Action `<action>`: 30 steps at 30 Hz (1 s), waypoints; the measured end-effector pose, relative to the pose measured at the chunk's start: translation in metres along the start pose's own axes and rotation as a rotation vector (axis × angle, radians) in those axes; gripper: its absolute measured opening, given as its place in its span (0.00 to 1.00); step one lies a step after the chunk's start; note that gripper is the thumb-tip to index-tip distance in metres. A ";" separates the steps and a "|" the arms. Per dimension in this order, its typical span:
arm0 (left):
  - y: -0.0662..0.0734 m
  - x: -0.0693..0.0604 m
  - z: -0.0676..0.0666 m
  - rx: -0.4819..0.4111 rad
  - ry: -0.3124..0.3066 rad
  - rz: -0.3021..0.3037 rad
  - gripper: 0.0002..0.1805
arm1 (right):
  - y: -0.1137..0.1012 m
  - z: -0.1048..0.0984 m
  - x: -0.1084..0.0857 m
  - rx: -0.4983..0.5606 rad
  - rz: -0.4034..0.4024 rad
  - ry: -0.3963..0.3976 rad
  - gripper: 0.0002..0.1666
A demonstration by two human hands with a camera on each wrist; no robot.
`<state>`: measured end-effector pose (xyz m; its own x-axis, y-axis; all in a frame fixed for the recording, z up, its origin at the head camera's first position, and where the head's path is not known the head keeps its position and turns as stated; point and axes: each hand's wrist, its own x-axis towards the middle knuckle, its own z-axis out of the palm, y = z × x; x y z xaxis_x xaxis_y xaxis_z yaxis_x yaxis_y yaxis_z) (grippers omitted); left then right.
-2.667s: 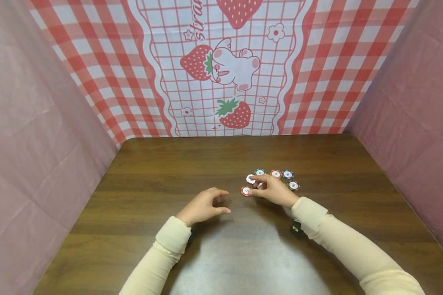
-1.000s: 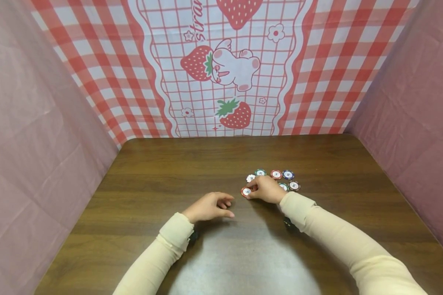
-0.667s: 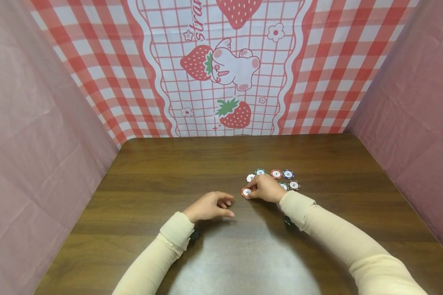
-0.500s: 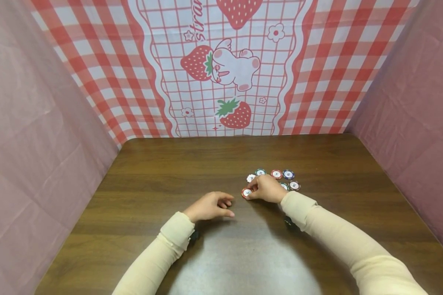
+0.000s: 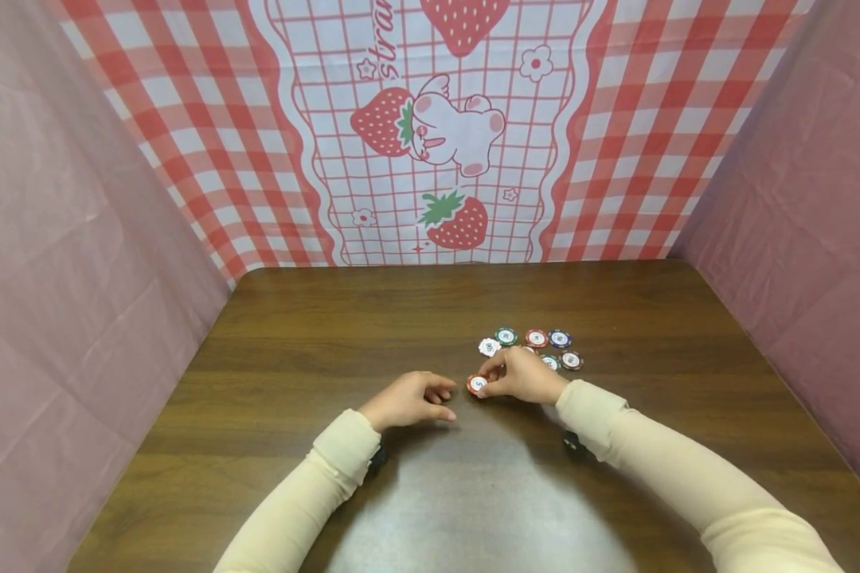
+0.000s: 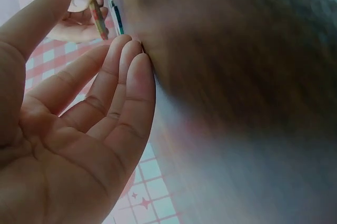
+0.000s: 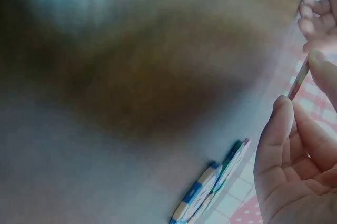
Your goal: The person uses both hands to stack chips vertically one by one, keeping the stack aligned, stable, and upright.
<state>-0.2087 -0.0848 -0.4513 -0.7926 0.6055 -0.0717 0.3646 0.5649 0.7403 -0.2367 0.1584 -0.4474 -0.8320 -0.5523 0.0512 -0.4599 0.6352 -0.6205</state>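
My right hand (image 5: 526, 376) pinches a red-edged poker chip (image 5: 477, 384) marked 5 between thumb and fingertips. Both wrist views catch this chip edge-on, raised off the tabletop. To its left my left hand (image 5: 404, 400) hovers low over the table, fingers gently bent and thumb apart, with nothing in it. Just beyond my right hand lie a white chip (image 5: 489, 347) and a green chip (image 5: 506, 336). Farther right are another red chip (image 5: 536, 338), a blue chip (image 5: 560, 339), a brown chip (image 5: 572, 360) and a second green chip (image 5: 550, 362). My right hand partly covers another chip.
The brown wooden table (image 5: 315, 318) runs back to a red-checked strawberry cloth (image 5: 459, 223). Pink cloth (image 5: 781, 199) hangs along the right side, and a similar pale pink drape (image 5: 93, 278) lines the left.
My right hand, earlier reaching among the chips, now has the red chip off the table and has drawn it slightly toward me. The left hand moved a little right, then stayed nearly still.
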 end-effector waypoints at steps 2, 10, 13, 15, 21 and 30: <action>0.000 0.001 0.000 0.013 0.002 0.001 0.28 | -0.003 0.001 -0.002 0.014 -0.018 -0.002 0.11; 0.003 0.004 0.003 0.104 0.019 0.006 0.28 | -0.010 0.009 -0.008 0.028 -0.099 -0.009 0.12; 0.005 0.006 0.004 0.140 0.024 0.009 0.28 | -0.013 0.012 -0.010 0.017 -0.109 -0.017 0.12; 0.006 0.006 0.005 0.153 0.022 0.005 0.28 | -0.015 0.014 -0.011 0.016 -0.116 -0.019 0.11; 0.010 0.009 0.007 0.174 0.020 0.009 0.26 | -0.019 0.017 -0.011 0.016 -0.133 -0.026 0.10; 0.010 0.012 0.009 0.216 0.012 0.092 0.15 | -0.025 0.021 -0.007 -0.055 -0.100 -0.066 0.13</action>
<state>-0.2103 -0.0665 -0.4509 -0.7563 0.6543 -0.0015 0.5309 0.6150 0.5831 -0.2129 0.1354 -0.4487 -0.7601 -0.6473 0.0577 -0.5569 0.6030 -0.5711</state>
